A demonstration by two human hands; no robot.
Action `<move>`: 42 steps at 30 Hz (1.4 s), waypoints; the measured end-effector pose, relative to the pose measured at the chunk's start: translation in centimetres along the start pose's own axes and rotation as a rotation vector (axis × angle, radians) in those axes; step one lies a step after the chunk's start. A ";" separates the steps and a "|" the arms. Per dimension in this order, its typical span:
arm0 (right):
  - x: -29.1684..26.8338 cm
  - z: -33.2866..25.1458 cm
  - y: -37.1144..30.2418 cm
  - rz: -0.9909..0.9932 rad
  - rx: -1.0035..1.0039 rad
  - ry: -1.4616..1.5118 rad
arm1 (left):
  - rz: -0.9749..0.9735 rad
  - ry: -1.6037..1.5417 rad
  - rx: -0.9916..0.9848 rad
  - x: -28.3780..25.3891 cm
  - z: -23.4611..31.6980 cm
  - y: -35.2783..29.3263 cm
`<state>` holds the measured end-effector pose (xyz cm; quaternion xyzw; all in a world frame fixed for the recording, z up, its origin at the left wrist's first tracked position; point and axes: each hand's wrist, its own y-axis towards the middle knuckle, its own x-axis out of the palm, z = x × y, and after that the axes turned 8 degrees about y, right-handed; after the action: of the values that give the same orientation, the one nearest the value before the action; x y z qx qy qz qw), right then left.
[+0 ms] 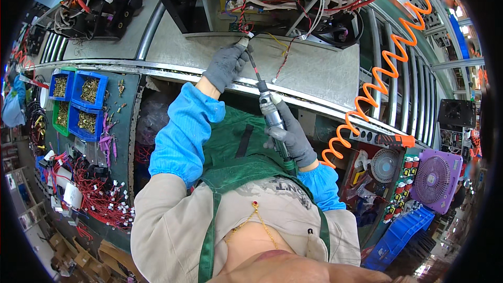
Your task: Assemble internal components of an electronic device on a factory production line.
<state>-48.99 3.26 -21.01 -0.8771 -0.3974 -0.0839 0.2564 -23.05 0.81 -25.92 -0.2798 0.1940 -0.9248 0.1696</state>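
My right hand (294, 139), in a grey glove, is wrapped round a silver and dark power screwdriver (271, 112). Its thin bit (254, 67) slants up and left toward my left fingers. My left hand (226, 67), also gloved, is closed near the bit's tip, at the front edge of an open metal chassis (262, 37). Whatever those fingers pinch is too small and covered to make out. Just beyond them, a twisted red and black wire (242, 13) with a white connector hangs inside the chassis. Another thin red and black wire (283, 65) lies on the metal bench.
Blue bins (90, 90) and green bins of brass-coloured fasteners stand at left, above a heap of red wires with white connectors (99, 196). An orange coiled hose (385, 68) runs down the right side past metal rollers (414, 94). A purple fan (436, 181) stands lower right.
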 end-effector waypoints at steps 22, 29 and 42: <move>-4.1 -0.9 -5.8 0.039 -0.113 0.220 | -0.084 0.209 0.307 10.5 0.0 -3.3; -6.9 -9.3 -10.3 0.138 -0.319 0.178 | -0.388 0.345 0.539 22.4 6.3 -4.6; -7.4 -25.1 -10.0 0.227 -0.543 -0.239 | -0.025 1.035 1.424 27.3 15.4 0.8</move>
<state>-59.98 -9.03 1.68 -0.9559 -0.2874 -0.0540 -0.0279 -35.34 -15.49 -2.09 0.3445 -0.3793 -0.8387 0.1843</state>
